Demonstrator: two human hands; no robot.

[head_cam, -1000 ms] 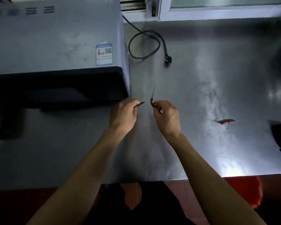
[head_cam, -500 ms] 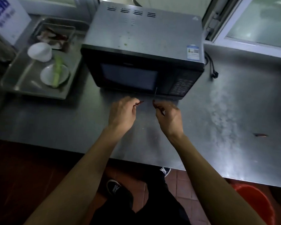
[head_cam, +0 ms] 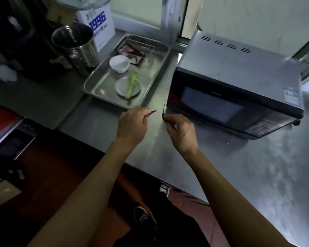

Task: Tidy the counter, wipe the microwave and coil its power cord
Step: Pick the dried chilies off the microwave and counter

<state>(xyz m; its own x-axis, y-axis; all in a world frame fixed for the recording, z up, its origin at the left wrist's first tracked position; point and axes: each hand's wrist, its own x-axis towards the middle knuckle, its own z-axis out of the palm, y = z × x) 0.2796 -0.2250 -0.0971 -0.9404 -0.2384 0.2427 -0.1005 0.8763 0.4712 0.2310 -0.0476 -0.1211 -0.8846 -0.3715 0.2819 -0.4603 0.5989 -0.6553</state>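
Two dried red chillies are held above the steel counter (head_cam: 239,175), just in front of the microwave's (head_cam: 239,75) left front corner. The left hand (head_cam: 132,125) pinches one chilli (head_cam: 151,113) between thumb and fingertips, its tip pointing toward the microwave. The right hand (head_cam: 182,132) grips the second chilli (head_cam: 165,118), whose thin stem (head_cam: 164,106) stands upright beside the microwave's left edge. The two hands are near each other but apart.

The microwave sits toward the rear of the counter, angled, its dark door and keypad facing the person; a label (head_cam: 291,96) is stuck on its top at the right front corner. Left of the microwave, with a narrow strip of bare counter between, lies a steel tray (head_cam: 103,81) whose near edge is just beyond the left hand. In the tray are a white bowl (head_cam: 119,63), a small white plate (head_cam: 122,86) with a green stalk (head_cam: 131,83) across it, and a clear container (head_cam: 137,50) at the back holding reddish pieces. Farther left of the microwave stand a steel pot (head_cam: 78,50) and a white box marked 1996 (head_cam: 100,24).

In front of and to the right of the microwave, the counter is bare out to its front edge.
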